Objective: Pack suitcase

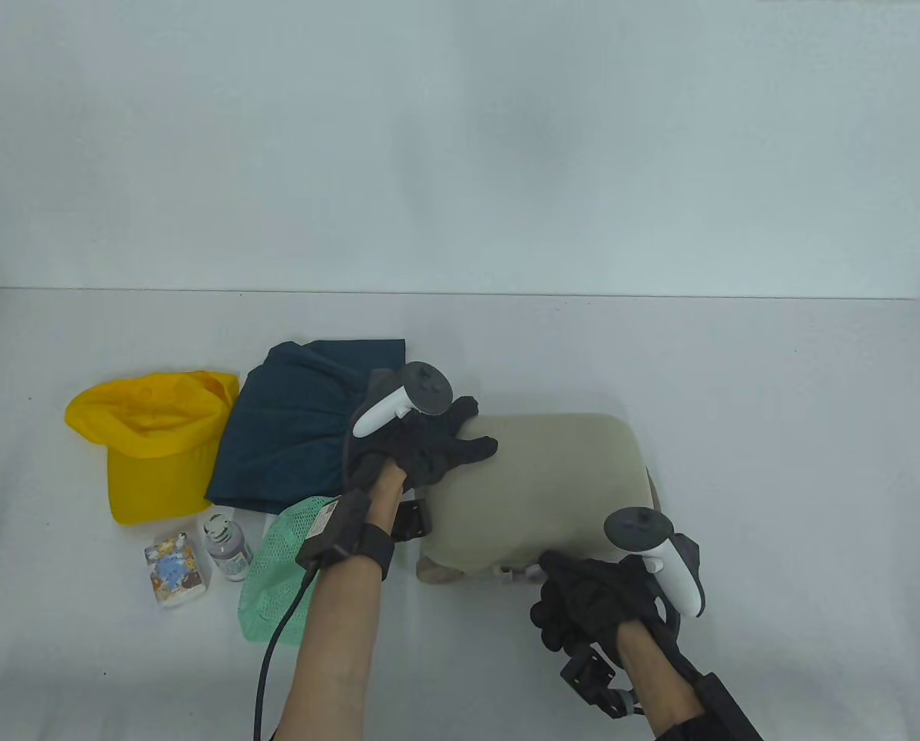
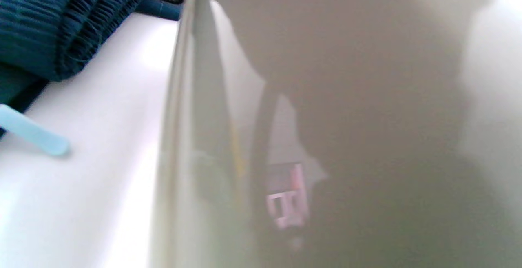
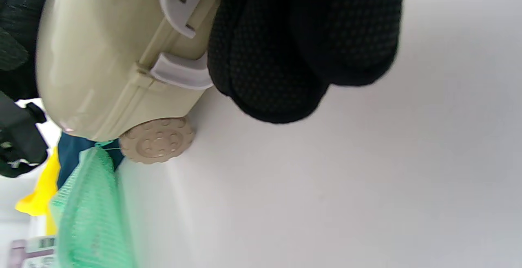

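While the right hand [image 1: 591,610] curls its gloved fingers [image 3: 285,56] at the near edge of the suitcase [image 1: 537,478], right by the pale plastic latches [image 3: 179,72], the left hand [image 1: 421,448] lies with fingers spread flat on the shell's left end, pressing rather than gripping. From where I stand, whether the right fingers actually pinch a latch or only bunch beside it cannot be told; they hide the contact. The case itself lies closed on its side in the middle of the table [image 1: 738,386], a small ribbed wheel [image 3: 157,139] touching the tabletop at the near-left corner.

My worry is the smooth, glossy shell: if the right hand pulls a latch hard and the left hand's flat press slips, the case may skid or roll on that wheel. Just beside it on the left sit the green mesh bag [image 1: 275,571], the folded dark blue garment [image 1: 290,432], the yellow cloth [image 1: 159,448], a small bottle [image 1: 227,546] and a little printed box [image 1: 174,575]. A sudden lurch could shove the mesh bag into the bottle and tip it. The lid, once freed, could also swing open onto these things.
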Tool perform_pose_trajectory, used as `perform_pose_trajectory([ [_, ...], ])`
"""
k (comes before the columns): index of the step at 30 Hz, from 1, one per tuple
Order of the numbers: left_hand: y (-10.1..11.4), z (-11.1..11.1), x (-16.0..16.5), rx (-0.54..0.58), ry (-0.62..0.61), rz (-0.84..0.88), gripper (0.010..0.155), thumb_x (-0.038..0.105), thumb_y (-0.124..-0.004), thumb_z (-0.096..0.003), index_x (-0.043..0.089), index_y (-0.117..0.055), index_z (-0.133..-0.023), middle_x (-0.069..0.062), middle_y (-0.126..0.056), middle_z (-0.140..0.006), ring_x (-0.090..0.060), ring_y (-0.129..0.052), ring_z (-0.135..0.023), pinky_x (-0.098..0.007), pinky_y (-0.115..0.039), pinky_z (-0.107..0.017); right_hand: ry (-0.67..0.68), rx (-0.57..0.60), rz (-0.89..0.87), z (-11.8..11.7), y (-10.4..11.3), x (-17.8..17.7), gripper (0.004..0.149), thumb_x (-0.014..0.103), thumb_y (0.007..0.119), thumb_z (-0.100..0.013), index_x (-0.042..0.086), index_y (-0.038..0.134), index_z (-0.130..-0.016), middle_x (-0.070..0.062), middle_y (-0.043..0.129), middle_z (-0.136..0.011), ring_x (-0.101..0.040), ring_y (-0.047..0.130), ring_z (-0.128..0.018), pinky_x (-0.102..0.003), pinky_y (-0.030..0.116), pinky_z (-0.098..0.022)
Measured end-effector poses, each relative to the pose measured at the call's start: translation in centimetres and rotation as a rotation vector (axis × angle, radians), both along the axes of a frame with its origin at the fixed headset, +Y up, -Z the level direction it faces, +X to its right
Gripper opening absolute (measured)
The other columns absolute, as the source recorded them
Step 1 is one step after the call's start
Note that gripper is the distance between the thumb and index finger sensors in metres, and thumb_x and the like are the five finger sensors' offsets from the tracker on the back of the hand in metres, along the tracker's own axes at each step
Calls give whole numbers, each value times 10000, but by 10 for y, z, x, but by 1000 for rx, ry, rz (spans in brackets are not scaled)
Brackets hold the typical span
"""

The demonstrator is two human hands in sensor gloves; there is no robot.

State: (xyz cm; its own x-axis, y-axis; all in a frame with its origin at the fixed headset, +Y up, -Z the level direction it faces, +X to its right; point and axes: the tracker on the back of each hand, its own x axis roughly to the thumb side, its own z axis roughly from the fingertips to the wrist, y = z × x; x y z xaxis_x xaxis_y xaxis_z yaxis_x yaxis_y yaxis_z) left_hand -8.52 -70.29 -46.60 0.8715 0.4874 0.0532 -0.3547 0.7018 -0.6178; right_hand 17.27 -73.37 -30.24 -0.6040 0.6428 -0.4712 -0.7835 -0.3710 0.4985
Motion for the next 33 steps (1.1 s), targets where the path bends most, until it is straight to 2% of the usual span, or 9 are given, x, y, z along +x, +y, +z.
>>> perform_pose_trajectory([
  [13, 1, -3, 1, -5, -40, -7, 888, 758, -590, -400, 449, -175, -1122, -20, -197, -1242, -385, -275, -1173, -548, -405, -838, -48, 20, -2, 5, -4, -2, 677, 560, 492, -605, -35, 714, -839, 58, 975, -640, -86, 1058, -456, -266, 914, -369],
  [15, 1, -3, 2, -4, -41, -9, 886, 758, -589, -400, 452, -174, -1121, -21, -197, -1242, -382, -264, -1174, -548, -398, -839, -51, 26, 21, 5, -4, -2, 677, 571, 488, -602, -19, 718, -840, 73, 971, -647, -86, 1053, -484, -286, 903, -401],
  [17, 0, -4, 2, 1, -38, -2, 885, 760, -586, -402, 452, -172, -1121, -21, -194, -1242, -379, -259, -1174, -544, -394, -841, -61, -6, 113, 6, -10, -5, 588, 507, 575, -601, 4, 692, -883, 62, 960, -669, -106, 1045, -511, -313, 890, -424],
  [18, 0, -4, 3, -2, -38, -6, 884, 756, -589, -401, 453, -171, -1119, -21, -192, -1240, -378, -252, -1173, -545, -390, -841, -28, 35, 110, 6, -12, -5, 612, 538, 527, -590, 24, 679, -885, 93, 956, -670, -79, 1052, -512, -286, 904, -417],
  [21, 0, -6, 3, -1, -45, -14, 886, 762, -587, -399, 456, -176, -1121, -17, -202, -1243, -371, -254, -1176, -537, -390, -843, -2, 13, 105, 2, -10, -3, 637, 532, 548, -584, -8, 691, -890, 24, 974, -678, -151, 1054, -504, -330, 891, -399],
  [25, 4, -8, 4, 2, -56, -48, 887, 764, -584, -395, 453, -185, -1123, -18, -214, -1249, -371, -263, -1175, -532, -399, -843, 64, 85, 314, -1, 4, -4, 638, 514, 623, -540, -14, 778, -863, -50, 1020, -624, -216, 1072, -431, -369, 892, -332],
  [28, 10, -6, 6, 33, -47, -101, 892, 757, -588, -393, 438, -215, -1139, -34, -251, -1258, -378, -313, -1171, -526, -425, -838, 136, 122, 476, 0, 12, -7, 517, 429, 686, -546, 22, 815, -837, -37, 1034, -595, -212, 1078, -408, -366, 898, -317],
  [30, 18, -2, 10, 65, -45, -150, 902, 729, -596, -408, 422, -144, -1126, -47, -223, -1249, -377, -309, -1165, -518, -425, -836, 194, 100, 446, 0, 18, -5, 530, 437, 683, -546, 19, 806, -847, -42, 1031, -607, -216, 1076, -419, -368, 897, -322],
  [33, 34, 14, 15, 161, -51, -179, 909, 725, -548, -431, 371, -59, -1111, -81, -170, -1242, -391, -288, -1160, -527, -423, -833, 190, 169, 307, -1, 41, 1, 596, 495, 639, -550, 21, 771, -887, -57, 1011, -659, -239, 1063, -467, -381, 887, -353],
])
